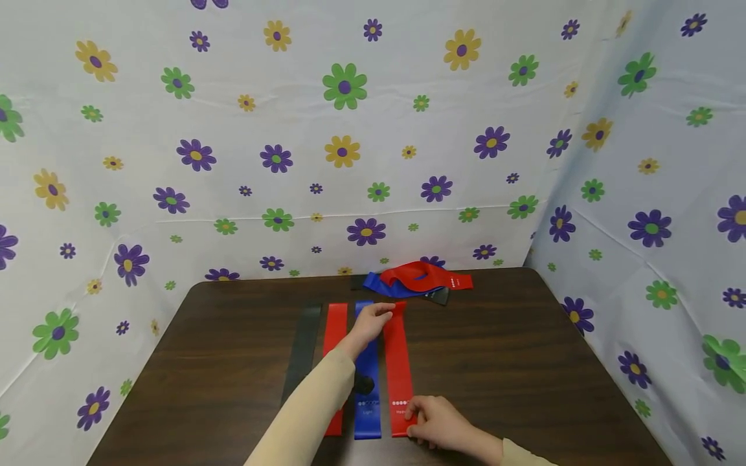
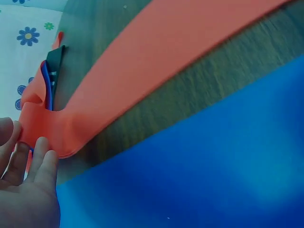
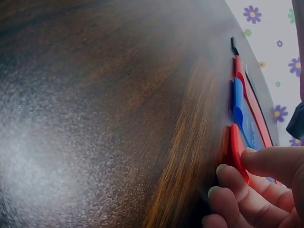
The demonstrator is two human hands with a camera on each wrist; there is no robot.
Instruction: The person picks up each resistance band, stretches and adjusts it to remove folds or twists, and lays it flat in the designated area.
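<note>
Rightmost in a row of flat resistance bands lies a red resistance band (image 1: 399, 362), white dots and lettering at its near end. My left hand (image 1: 372, 321) reaches over the row and pinches that band's far end, which curls up off the table in the left wrist view. At the near end, my right hand (image 1: 440, 422) pinches the same band's edge, thumb on top and fingers beside it in the right wrist view. Just left of it is a blue band (image 1: 368, 424), then a second red band (image 1: 335, 323) and a black band (image 1: 304, 343), partly hidden by my left sleeve.
A loose pile of red (image 1: 460, 281), blue (image 1: 375, 285) and black bands (image 1: 438, 296) lies by the back edge of the dark wooden table (image 1: 233, 349). A flower-printed cloth (image 1: 303, 123) hangs behind and along the sides.
</note>
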